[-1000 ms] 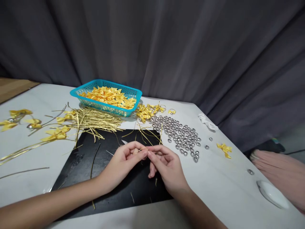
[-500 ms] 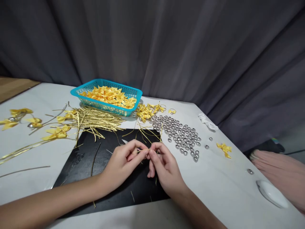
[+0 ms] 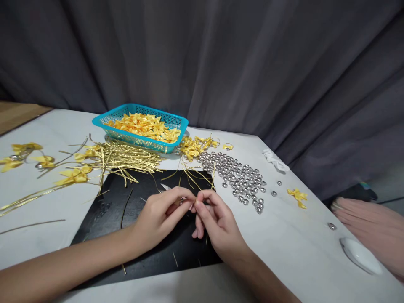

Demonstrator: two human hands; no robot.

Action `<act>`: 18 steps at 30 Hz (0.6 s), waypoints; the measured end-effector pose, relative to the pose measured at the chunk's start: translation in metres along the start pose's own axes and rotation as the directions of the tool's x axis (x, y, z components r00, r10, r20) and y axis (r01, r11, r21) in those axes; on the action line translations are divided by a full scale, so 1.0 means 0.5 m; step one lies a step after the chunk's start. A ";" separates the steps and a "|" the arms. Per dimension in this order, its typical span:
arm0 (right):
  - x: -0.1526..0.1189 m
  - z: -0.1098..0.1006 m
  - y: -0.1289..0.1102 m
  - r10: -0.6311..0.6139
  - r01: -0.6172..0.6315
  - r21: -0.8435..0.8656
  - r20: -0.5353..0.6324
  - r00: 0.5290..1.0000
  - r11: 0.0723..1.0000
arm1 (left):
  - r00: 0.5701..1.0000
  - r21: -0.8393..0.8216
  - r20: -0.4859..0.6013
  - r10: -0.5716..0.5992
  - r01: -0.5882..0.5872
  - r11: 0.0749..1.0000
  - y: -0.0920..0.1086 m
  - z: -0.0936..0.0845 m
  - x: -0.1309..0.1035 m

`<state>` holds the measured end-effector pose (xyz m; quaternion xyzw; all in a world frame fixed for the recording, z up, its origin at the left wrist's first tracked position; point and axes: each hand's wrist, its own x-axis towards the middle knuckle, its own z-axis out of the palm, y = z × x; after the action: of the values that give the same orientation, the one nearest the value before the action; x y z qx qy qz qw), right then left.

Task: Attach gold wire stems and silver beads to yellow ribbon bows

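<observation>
your l. hand [image 3: 159, 216] & r. hand [image 3: 220, 221] meet, thumbs and forefingers pinched on a thin, gold-coloured, cord-like strand [image 3: 195, 202], mostly hidden btwn them above the flat black mat [image 3: 151, 269], prob. v. light, bendy & slick, so best held w/ fingertips near its ends.

- We see the grey curtain [image 3: 221, 63] dim, the white table [image 3: 284, 235] brighter.
- We catch glints on the silver beads [image 3: 243, 179].
- We notice soft shadow just nearside of the black mat [image 3: 151, 263].
- We find wide-angle stretching toward the edges; detail between the fingertips [image 3: 200, 206] blurs.
</observation>
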<state>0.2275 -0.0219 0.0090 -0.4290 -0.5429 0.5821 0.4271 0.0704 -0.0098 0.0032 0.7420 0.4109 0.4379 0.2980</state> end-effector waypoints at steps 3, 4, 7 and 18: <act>0.000 -0.001 0.003 -0.004 0.004 0.008 0.002 1.000 1.000 | 1.000 0.039 -0.005 0.013 -0.013 0.999 0.005 -0.002 0.002; 0.000 -0.001 0.004 -0.007 0.007 0.008 0.003 1.000 1.000 | 1.000 0.047 -0.006 0.011 -0.011 0.999 0.005 -0.003 0.003; 0.000 -0.001 0.003 -0.013 0.013 0.001 0.009 1.000 1.000 | 1.000 0.050 0.001 -0.026 0.026 0.998 0.006 -0.004 0.004; 0.005 -0.011 0.003 -0.029 0.026 -0.107 -0.029 0.999 0.994 | 0.983 0.007 0.146 -0.108 0.108 0.994 0.002 0.002 0.010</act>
<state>0.2320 -0.0182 0.0073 -0.4525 -0.5725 0.5398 0.4196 0.0728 -0.0059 0.0055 0.7486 0.4274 0.3657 0.3510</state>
